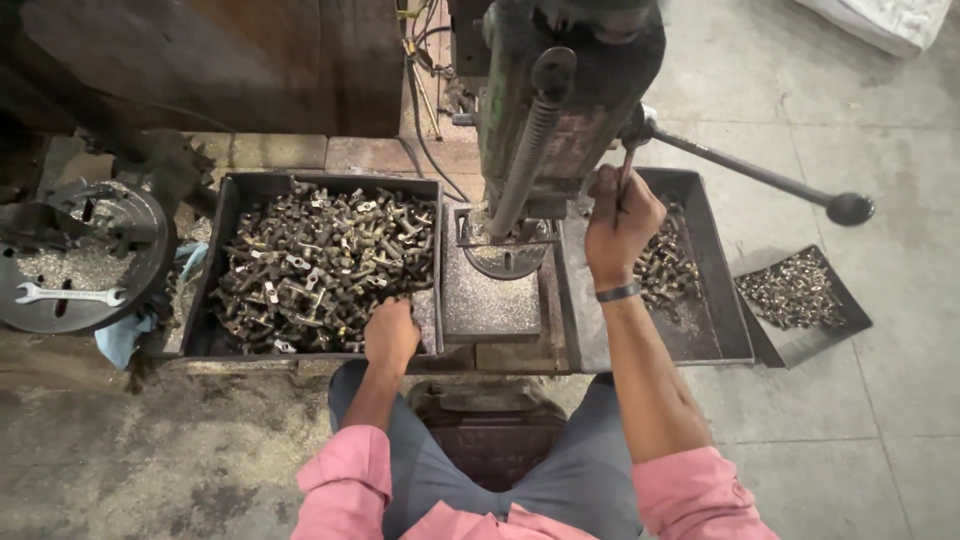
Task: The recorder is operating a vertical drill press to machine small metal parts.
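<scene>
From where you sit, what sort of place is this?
Most likely a small metalworking shop: a drill press stands before the person, a tray holds metal parts, and the right hand grips the press lever.

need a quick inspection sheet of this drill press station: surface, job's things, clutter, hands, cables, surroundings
Surface: drill press table dusted with metal swarf; stained concrete floor.
Job's things: left tray heaped with small metal parts; right tray with fewer parts; green drill press.
Clutter: spanner on a round plate, blue rag, small tray of parts on the floor.
Hands: left hand in the parts heap; right hand gripping a feed lever.
Cables: wires behind the press.
Surroundings: dark machine at left; white sack top right.
</scene>
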